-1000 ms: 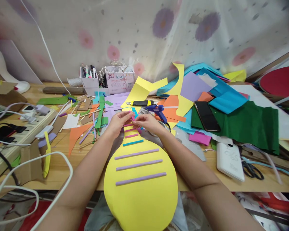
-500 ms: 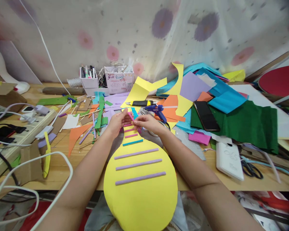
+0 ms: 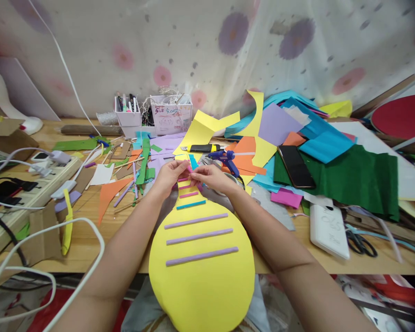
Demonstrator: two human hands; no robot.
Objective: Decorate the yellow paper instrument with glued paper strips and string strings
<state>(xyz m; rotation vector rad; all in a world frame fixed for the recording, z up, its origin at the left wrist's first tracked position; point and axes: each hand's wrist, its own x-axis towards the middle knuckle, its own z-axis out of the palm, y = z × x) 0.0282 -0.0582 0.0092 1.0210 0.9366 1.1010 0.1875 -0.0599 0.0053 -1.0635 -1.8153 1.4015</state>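
A yellow paper cutout (image 3: 207, 286), round below and narrow at the neck, rests over my lap and the table edge. Lilac strips (image 3: 199, 236) lie across its body, a teal strip (image 3: 191, 205) and several pink strips (image 3: 188, 195) across the neck. Above the neck, a small pink paper strip (image 3: 189, 169) is pinched in the fingertips of my left hand (image 3: 171, 176) and my right hand (image 3: 212, 177); fingers cover most of it. Just beyond my right hand lie a blue glue gun (image 3: 224, 160) and a black and yellow utility knife (image 3: 202, 148).
Coloured paper sheets (image 3: 280, 122), a dark phone (image 3: 296, 167), a white power bank (image 3: 329, 230) and black-handled scissors (image 3: 361, 242) lie to the right. Paper scraps (image 3: 111, 198), a power strip (image 3: 27, 196) and a looping white cable (image 3: 96, 230) occupy the left. Pen holders (image 3: 127, 117) stand behind.
My left hand has shifted slightly right, closer to my right hand. Its fingers have closed in around the pink strip, which shows less now. The cutout stays in place.
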